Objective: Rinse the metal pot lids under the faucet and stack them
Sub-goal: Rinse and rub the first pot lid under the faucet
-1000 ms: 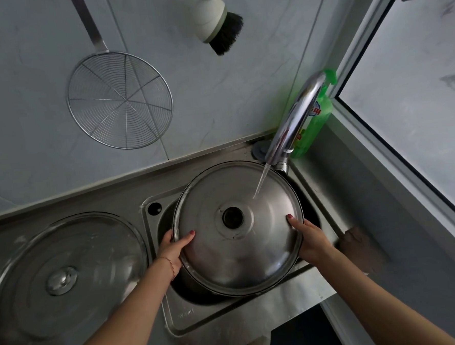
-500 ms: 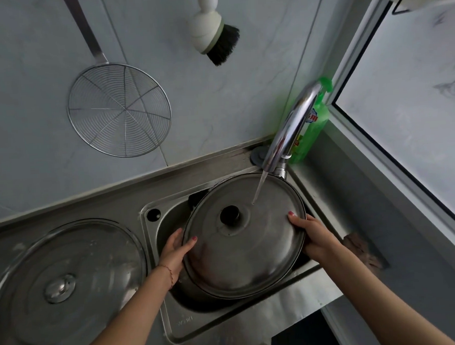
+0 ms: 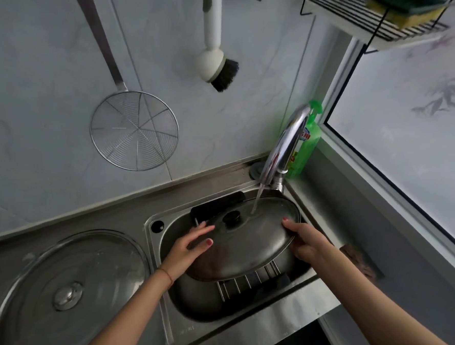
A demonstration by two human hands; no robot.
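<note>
Domed metal lid (image 3: 249, 248) is held tilted over sink (image 3: 177, 332) under faucet (image 3: 283, 147) stream, rim gripped by right hand (image 3: 305, 241), left hand (image 3: 188, 248) laid open on top.

green bottle (image 3: 306, 146) label and sink (image 3: 186, 330) stamp: both unreadable.

Silver lid (image 3: 247, 245), black knob (image 3: 232, 218), seemingly green bottle (image 3: 306, 146).

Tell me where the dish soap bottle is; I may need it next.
In the head view, the green dish soap bottle stands at the right, in the corner behind the faucet, between the tiled wall and the window frame.
</note>
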